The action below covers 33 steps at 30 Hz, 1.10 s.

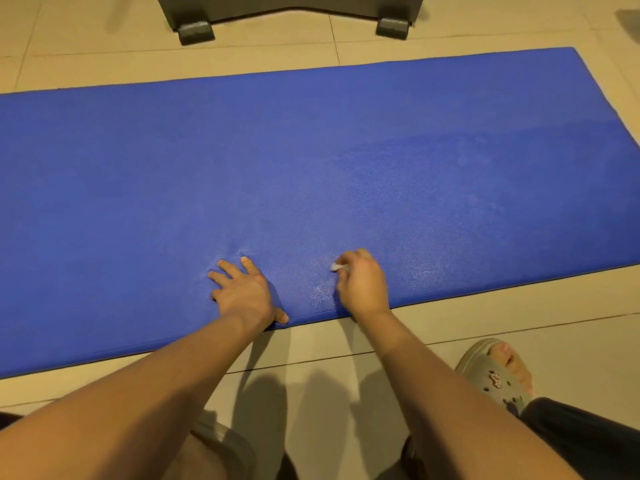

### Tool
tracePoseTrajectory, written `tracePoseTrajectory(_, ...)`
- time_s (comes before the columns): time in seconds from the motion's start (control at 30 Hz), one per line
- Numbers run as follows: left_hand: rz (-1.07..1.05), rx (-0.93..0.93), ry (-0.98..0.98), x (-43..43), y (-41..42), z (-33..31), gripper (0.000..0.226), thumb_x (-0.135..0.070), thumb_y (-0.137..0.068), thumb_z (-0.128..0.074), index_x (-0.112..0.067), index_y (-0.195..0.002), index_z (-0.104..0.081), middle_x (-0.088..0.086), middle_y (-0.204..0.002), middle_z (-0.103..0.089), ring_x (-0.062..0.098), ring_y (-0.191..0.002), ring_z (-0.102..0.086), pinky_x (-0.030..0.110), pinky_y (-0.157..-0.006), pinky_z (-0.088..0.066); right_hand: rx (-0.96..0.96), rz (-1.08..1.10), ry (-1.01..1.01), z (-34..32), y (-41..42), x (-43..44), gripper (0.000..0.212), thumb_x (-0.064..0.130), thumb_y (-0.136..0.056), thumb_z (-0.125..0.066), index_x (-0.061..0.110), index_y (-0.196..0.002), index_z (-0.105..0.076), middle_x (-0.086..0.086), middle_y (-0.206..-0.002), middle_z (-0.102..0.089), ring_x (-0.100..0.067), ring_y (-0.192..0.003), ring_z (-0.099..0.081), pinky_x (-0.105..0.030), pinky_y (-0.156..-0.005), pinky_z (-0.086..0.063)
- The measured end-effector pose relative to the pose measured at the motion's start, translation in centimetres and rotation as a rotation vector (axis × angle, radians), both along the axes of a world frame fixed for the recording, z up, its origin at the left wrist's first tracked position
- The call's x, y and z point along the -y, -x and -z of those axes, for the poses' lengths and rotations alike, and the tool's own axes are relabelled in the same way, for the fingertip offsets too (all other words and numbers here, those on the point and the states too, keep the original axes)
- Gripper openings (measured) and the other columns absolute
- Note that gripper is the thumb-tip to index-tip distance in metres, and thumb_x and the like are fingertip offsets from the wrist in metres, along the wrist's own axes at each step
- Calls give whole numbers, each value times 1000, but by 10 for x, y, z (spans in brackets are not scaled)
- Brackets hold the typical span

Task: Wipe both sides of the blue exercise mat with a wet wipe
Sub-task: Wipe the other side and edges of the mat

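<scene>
Blue exercise mat (311, 150): left hand (242, 292) presses it flat and spread, right hand (363, 282) pinches a wet wipe (335, 267).

**An indoor room, most likely in a home**

Large glossy beige floor tiles (485, 327) with thin dark grout lines cover the ground under warm indoor light. A long blue textured foam exercise mat (311, 150) lies flat on them. Past its far edge stands the dark grey base of some furniture or machine (291, 5) on two blocky grey feet (195, 32). A grey perforated rubber clog (491, 375) with small charms, worn on a bare foot, suits a house more than a workplace.
</scene>
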State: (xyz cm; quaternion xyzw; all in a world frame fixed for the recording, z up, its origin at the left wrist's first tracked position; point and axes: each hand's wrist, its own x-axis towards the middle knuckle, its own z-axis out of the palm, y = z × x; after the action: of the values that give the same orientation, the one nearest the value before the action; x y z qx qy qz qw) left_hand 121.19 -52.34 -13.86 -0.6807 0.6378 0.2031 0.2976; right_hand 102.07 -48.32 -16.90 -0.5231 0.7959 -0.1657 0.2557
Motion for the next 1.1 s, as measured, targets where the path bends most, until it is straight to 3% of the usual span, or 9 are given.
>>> tracePoseTrajectory(0.2, -3, -6, -2, 0, 0, 0, 152, -70, -59, -86, -5, -159, 9, 35, -162, 5, 57, -148, -4, 56, -110, -38, -101, 357, -108, -9, 55, 4, 17, 32, -96, -63, 16, -98, -68, -7, -98, -68, -33, -88, -63, -34, -66, -42)
tracePoseTrajectory(0.4, -3, -4, -5, 1, 2, -1, 152, -70, -59, -85, -5, -159, 9, 36, -161, 5, 57, -148, -5, 57, -111, -37, 736, 427, 29, -14, -9, 23, 19, 10, -94, -67, 8, -78, -57, -5, -64, -67, -16, -59, -63, -33, -61, -53)
tracePoseTrajectory(0.43, -4, -3, -7, 2, 2, -1, 152, -70, -59, -85, -4, -159, 9, 36, -161, 5, 57, -148, -4, 56, -111, -37, 716, 411, 43, -12, -14, 23, 19, 11, -95, -67, 10, -78, -57, -3, -65, -67, -15, -60, -63, -31, -60, -54)
tracePoseTrajectory(0.57, -5, 2, -15, 1, 2, -1, 154, -71, -59, -86, -4, -159, 10, 36, -161, 4, 57, -148, -4, 56, -110, -38, 45, 153, -23, -6, 2, 9, 18, 32, -97, -62, 20, -85, -61, 2, -92, -61, -20, -79, -57, -34, -66, -44)
tracePoseTrajectory(0.63, -5, 3, -16, 1, 2, 0, 154, -71, -58, -86, -4, -159, 9, 36, -162, 4, 57, -148, -4, 56, -111, -37, -104, 129, 23, -6, 17, 5, 18, 31, -97, -61, 16, -88, -64, -3, -98, -55, -26, -86, -55, -34, -67, -37)
tracePoseTrajectory(0.73, -9, -3, -17, 2, 2, 0, 154, -69, -58, -87, -3, -159, 9, 36, -161, 5, 58, -148, -4, 57, -110, -37, -105, 124, -2, -8, 9, 3, 19, 29, -101, -54, 13, -100, -66, -6, -104, -58, -30, -90, -60, -33, -66, -33)
tracePoseTrajectory(0.9, -22, 0, -18, 2, 4, 0, 154, -68, -58, -88, -3, -159, 10, 36, -161, 6, 58, -148, -4, 57, -110, -38, -97, -14, 4, -6, -42, -1, 35, 45, -98, -55, 13, -112, -63, -8, -109, -57, -27, -94, -60, -38, -74, -47)
tracePoseTrajectory(1.03, -18, -4, -6, 1, 2, 1, 154, -69, -57, -87, -4, -158, 9, 35, -162, 5, 57, -148, -4, 57, -110, -38, -160, -224, -19, -6, -49, 8, 20, 30, -102, -52, 14, -111, -59, -9, -111, -58, -30, -97, -61, -37, -72, -46)
tracePoseTrajectory(1.1, -15, -17, 0, 1, 1, 1, 154, -69, -57, -87, -4, -159, 9, 35, -162, 5, 57, -148, -4, 58, -110, -37, -162, -184, -20, -5, -34, 11, 15, 24, -101, -52, 13, -110, -58, -8, -111, -59, -31, -97, -62, -35, -70, -41)
